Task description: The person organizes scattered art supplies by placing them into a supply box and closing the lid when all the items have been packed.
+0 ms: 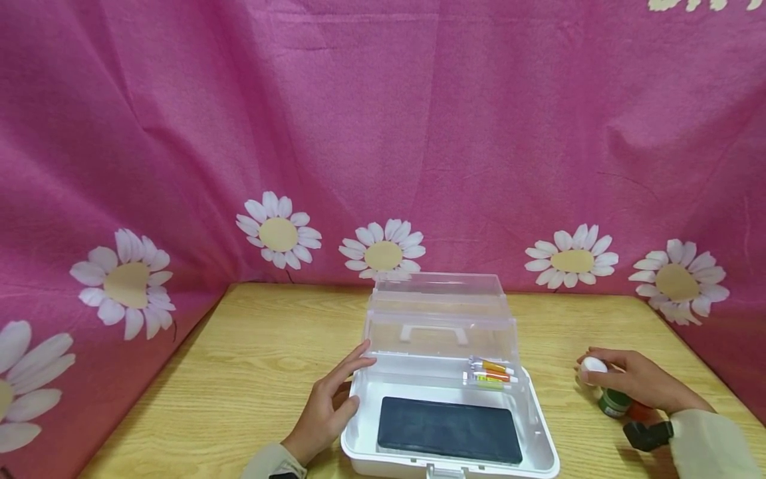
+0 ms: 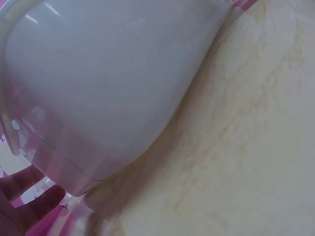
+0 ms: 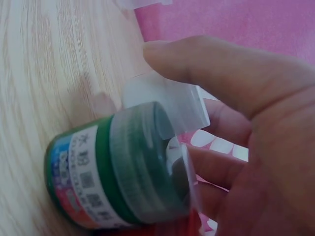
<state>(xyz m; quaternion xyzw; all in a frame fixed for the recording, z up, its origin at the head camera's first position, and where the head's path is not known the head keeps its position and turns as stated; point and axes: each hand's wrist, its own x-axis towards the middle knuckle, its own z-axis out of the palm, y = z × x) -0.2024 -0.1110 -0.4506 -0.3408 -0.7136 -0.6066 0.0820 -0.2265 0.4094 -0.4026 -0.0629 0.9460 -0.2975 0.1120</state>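
A white plastic case (image 1: 541, 432) with its clear lid (image 1: 443, 339) raised stands at the front of the table. My left hand (image 1: 323, 412) is at the case's left side, fingers near the rim; in the left wrist view its fingers (image 2: 42, 201) lie beside the case's corner. To the right, my right hand (image 1: 652, 382) holds a white paint jar (image 1: 594, 365) between thumb and fingers. A green paint jar (image 3: 86, 172) with a clear cap stands just below that hand, and a red jar (image 1: 640, 411) is partly hidden under it.
Inside the case lies a dark rectangular panel (image 1: 449, 429). Several small paint tubes (image 1: 493, 376) in clear wrapping sit at its back right. The wooden table (image 1: 269, 346) ends at a pink flowered cloth (image 1: 479, 133) behind and at both sides.
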